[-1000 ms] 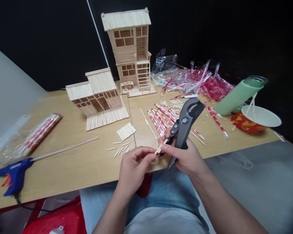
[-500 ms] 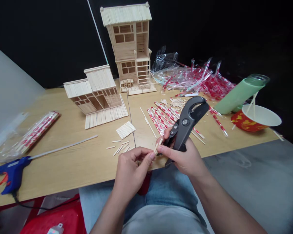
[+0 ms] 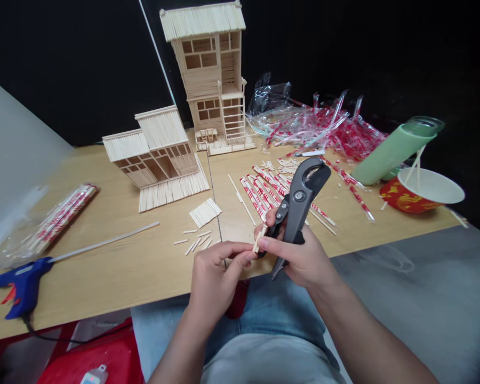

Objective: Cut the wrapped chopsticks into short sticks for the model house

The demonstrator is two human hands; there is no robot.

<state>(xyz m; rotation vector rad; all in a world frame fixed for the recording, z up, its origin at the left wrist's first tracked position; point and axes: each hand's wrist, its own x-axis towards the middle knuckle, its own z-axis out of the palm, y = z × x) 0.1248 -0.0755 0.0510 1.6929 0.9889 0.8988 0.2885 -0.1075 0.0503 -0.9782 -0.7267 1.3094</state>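
Between the fingertips of both hands are a few short wooden sticks (image 3: 260, 240), held above the table's front edge. My left hand (image 3: 220, 277) is closed, its thumb and forefinger pinching the sticks' lower end. My right hand (image 3: 310, 256) grips the sticks' upper part with its thumb and fingertips while also holding a grey pair of cutters (image 3: 296, 213), blade end tilted up and to the right. Just left of the hands, several cut stick pieces (image 3: 198, 244) lie loose beside a small flat panel of sticks (image 3: 205, 213).
Two stick-built model houses, one tall (image 3: 204, 69) and one low (image 3: 160, 154), stand at the back. Red-and-white wrapped chopsticks (image 3: 264, 192), a wrapper heap (image 3: 328, 125), a green bottle (image 3: 392, 154) and a paper bowl (image 3: 412, 200) lie rightward. A blue glue gun (image 3: 26, 285) rests at left.
The cutters have shifted slightly left and tilted a little more upright in my right hand. Both hands still hold the sticks. The view has moved slightly.
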